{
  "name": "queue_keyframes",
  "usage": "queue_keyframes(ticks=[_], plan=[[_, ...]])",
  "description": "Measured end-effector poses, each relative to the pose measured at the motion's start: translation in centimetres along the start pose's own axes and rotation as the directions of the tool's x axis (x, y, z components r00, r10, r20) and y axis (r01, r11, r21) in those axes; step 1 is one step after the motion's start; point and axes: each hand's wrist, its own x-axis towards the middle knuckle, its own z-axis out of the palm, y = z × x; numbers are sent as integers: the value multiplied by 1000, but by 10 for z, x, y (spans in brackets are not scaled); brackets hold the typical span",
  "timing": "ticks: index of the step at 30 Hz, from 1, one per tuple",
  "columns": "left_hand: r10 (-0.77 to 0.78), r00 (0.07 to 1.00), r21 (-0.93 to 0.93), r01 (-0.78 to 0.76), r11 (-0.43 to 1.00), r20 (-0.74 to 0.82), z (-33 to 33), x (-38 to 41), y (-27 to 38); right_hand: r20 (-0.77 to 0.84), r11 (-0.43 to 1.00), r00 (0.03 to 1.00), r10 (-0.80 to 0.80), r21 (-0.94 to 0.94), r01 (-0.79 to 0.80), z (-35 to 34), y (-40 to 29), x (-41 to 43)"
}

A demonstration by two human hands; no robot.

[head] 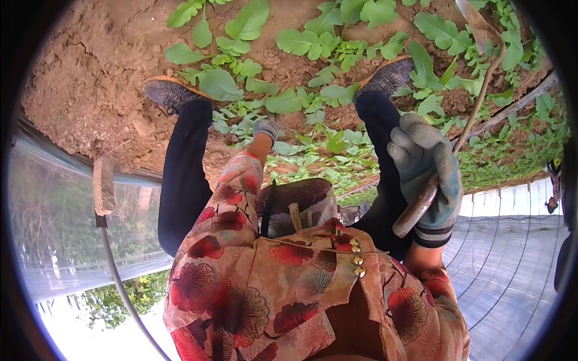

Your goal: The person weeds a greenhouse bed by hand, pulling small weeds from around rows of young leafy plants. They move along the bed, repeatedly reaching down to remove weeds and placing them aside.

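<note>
My right hand (424, 167), in a grey-blue work glove with a striped cuff, is closed around the handle of a hand hoe (415, 212). From the hand the hoe's long curved neck runs to a flat blade near the top right, over leafy plants. My left hand (266, 128), gloved too, reaches down between my legs among low green plants (285, 102); its fingers are mostly hidden, so a hold on anything cannot be told. Dark shoes (174, 94) stand on the soil to both sides of these plants.
Cracked brown soil (81, 81) lies at the upper left. Behind me sits a dark rounded seat or container (298, 194). A post (104, 185) with a bent pipe stands left, beside plastic sheeting (67, 212). A long bar (515, 106) crosses the plants at right. Another person (553, 187) is far right.
</note>
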Motion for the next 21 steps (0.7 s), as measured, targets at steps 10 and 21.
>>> queue_keyframes(ticks=[10, 21], plan=[[6, 993, 83, -17, 996, 121, 29, -17, -57, -55, 996, 996, -73, 51, 75, 4, -2, 21], [104, 922, 228, -200, 953, 374, 37, -13, -92, -76, 913, 942, -327, -283, 294, 11, 10, 49]])
